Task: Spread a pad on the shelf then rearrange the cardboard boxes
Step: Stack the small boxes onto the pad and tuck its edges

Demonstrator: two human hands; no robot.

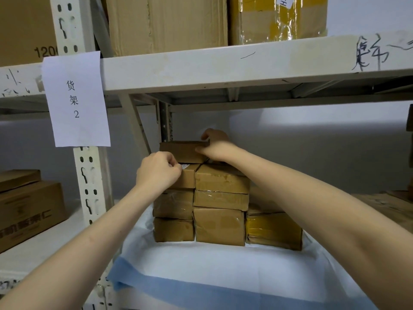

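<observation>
Storeroom: pale metal racking against a blank wall, paper label [76,99] taped to the left upright [90,189], big cartons on the tier above. On the far-left bay sat two printed boxes [26,206], not mine to touch. My shelf [245,66] bay had the pad [201,265] already spread, white with a blue front edge hanging over the lip, slightly rumpled at the left.

On the pad stood the stack of small cardboard boxes [220,198]: two taped columns three high, plus a yellow-taped box [273,231] touching them on the right. My left hand [157,171] was curled against the top-left corner of the left column, fingers bunched; whether it pinched anything, can't tell. My right hand [214,144] was clamped on the right end of the top box [183,151], thumb in front, fingers over the back edge. That box sat on top of the stack.

Judgement: small, stiff, probably light; one hand seemed to manage it. The tape looked slick, so grip bare cardboard edges and corners, not taped faces. Tall narrow columns could topple if nudged.
</observation>
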